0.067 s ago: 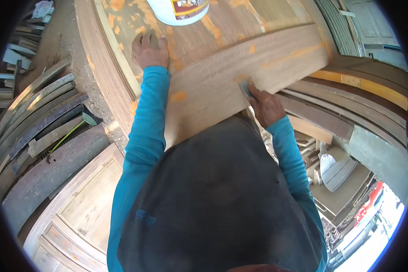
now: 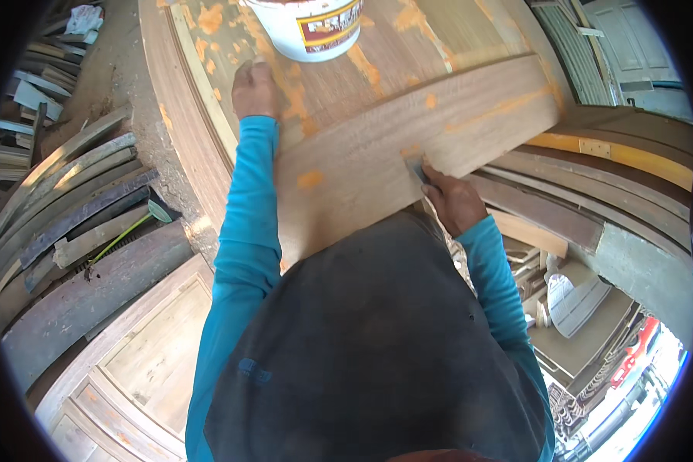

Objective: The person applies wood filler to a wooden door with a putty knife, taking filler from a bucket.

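Note:
In front of me lies a broad wooden panel (image 2: 408,58) streaked with orange filler. Along its near side runs a brown board (image 2: 354,146) with several orange patches. My right hand (image 2: 456,204) grips a putty knife (image 2: 417,169), its metal blade against the board near a small orange patch. My left hand (image 2: 255,91) rests on the panel left of the bucket, palm down, holding nothing visible; its fingers lie partly out of sight. A white bucket (image 2: 308,46) with a red and yellow label stands on the panel, its top cut off by the picture edge.
Stacked curved planks (image 2: 77,192) lie at the left, with a green-handled tool (image 2: 123,239) across them. A panelled wooden door (image 2: 154,346) is at the lower left. Long timber lengths (image 2: 608,185) are piled at the right, above a grey block (image 2: 643,258).
The view has shifted slightly, showing more of the bucket. My left hand's fingers have drawn closer together. My right hand keeps the putty knife at nearly the same spot on the board.

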A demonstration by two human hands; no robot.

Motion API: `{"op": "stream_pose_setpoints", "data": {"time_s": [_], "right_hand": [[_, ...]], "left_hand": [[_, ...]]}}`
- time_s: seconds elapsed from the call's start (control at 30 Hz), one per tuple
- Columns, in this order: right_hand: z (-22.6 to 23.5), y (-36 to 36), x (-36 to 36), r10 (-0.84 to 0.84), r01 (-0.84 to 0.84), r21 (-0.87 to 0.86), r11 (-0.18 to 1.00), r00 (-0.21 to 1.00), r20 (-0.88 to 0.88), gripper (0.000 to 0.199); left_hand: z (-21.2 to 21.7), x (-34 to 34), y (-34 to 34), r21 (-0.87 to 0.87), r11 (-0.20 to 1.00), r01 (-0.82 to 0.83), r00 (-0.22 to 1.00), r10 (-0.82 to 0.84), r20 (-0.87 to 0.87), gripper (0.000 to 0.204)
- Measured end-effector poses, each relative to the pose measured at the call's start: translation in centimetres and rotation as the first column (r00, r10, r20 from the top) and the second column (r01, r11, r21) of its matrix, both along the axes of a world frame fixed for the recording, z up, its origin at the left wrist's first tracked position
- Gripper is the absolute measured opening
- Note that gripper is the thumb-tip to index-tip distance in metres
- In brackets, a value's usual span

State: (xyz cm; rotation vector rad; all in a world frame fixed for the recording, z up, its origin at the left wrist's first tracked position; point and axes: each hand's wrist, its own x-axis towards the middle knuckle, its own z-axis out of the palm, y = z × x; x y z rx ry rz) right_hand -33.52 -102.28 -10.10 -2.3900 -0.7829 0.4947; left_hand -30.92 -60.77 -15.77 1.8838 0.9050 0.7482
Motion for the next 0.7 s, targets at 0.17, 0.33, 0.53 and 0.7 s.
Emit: {"op": "stream_pose_setpoints", "data": {"time_s": [0.17, 0.33, 0.53, 0.7], "right_hand": [[3.0, 0.5, 1.0, -0.176, 0.253, 0.109, 0.961, 0.868, -0.463, 0.049], [4.8, 1.2, 2.0, -0.156, 0.434, 0.388, 0.813, 0.804, -0.573, 0.051], [12.8, 4.4, 4.4, -0.221, 0.270, 0.494, 0.827, 0.963, -0.157, 0.050], [16.2, 12.0, 8.6, 0.085, -0.244, 0.314, 0.918, 0.892, 0.445, 0.037]], "left_hand": [[9.6, 6.0, 4.2, -0.121, 0.978, 0.173, 0.967, -0.145, 0.211, 0.067], [12.3, 8.4, 3.0, 0.105, 0.953, 0.284, 0.933, -0.300, 0.198, 0.066], [12.4, 3.5, -3.0, 0.326, 0.888, 0.325, 0.849, -0.426, 0.313, 0.066], [13.2, 1.0, -6.4, 0.420, 0.804, 0.421, 0.787, -0.554, 0.273, 0.072]]}}
